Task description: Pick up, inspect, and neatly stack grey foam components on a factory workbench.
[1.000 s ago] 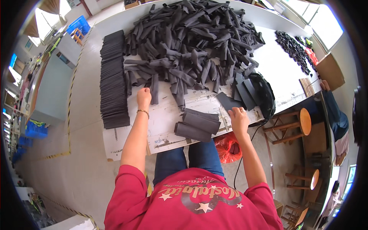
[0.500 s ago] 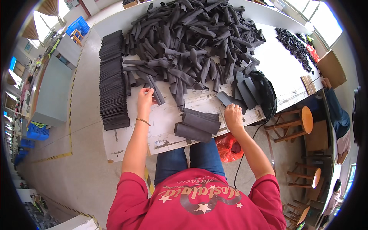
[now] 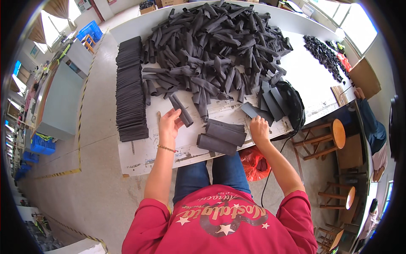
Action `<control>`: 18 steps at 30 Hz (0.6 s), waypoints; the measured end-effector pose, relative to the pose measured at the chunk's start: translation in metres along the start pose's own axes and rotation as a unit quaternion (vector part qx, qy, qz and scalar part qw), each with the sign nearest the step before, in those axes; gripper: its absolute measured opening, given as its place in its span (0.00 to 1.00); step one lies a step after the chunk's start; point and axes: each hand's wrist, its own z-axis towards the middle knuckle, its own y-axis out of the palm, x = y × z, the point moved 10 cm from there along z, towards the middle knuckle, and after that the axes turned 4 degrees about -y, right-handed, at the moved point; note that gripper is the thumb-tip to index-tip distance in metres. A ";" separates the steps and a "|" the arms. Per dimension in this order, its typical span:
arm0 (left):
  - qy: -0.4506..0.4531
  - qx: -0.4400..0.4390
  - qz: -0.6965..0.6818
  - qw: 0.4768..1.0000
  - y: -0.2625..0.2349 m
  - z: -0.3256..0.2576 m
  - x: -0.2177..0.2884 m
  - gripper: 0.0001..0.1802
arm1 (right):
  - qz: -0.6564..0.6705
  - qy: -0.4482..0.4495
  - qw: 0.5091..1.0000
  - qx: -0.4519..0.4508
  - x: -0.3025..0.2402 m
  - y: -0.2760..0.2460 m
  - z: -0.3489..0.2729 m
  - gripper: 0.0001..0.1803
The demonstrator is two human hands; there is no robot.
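Far across the white table (image 3: 308,73), dark tubes (image 3: 220,48) are heaped; one tube (image 3: 180,109) is held in the outstretched left hand (image 3: 170,123), a grey sheet (image 3: 249,110) in the right hand (image 3: 259,129).

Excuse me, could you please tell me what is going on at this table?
A person's left hand holds a narrow dark piece over the table. The right hand is at the near end of a flat dark sheet. Wider dark pieces lie between the hands, a big dark pile beyond, and a long stack to the left.
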 end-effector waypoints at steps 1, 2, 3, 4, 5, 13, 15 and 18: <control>-0.018 -0.025 -0.031 0.999 0.005 -0.003 -0.005 0.18 | 0.008 0.008 1.000 0.000 0.001 0.001 -0.002 0.06; -0.017 -0.025 -0.031 0.999 0.006 -0.006 -0.006 0.18 | 0.016 0.015 1.000 0.000 0.002 0.002 -0.002 0.06; -0.036 -0.046 -0.066 0.996 0.012 -0.010 -0.012 0.16 | 0.015 0.015 1.000 0.001 0.004 0.004 -0.003 0.06; -0.055 -0.065 -0.101 0.991 0.019 -0.015 -0.017 0.13 | 0.055 0.033 0.998 0.004 0.011 0.006 -0.004 0.06; -0.069 -0.076 -0.132 0.986 0.025 -0.019 -0.023 0.12 | 0.094 0.050 0.994 0.007 0.017 0.008 -0.005 0.06; -0.112 -0.160 -0.129 0.972 0.103 -0.050 -0.035 0.12 | 0.195 0.122 0.970 0.084 0.043 -0.004 -0.013 0.07; -0.115 -0.185 -0.118 0.969 0.131 -0.051 -0.042 0.11 | 0.200 0.143 0.964 0.104 0.053 -0.005 -0.017 0.08; -0.137 -0.231 -0.111 0.957 0.178 -0.051 -0.066 0.11 | 0.198 0.149 0.960 0.131 0.061 -0.008 -0.021 0.08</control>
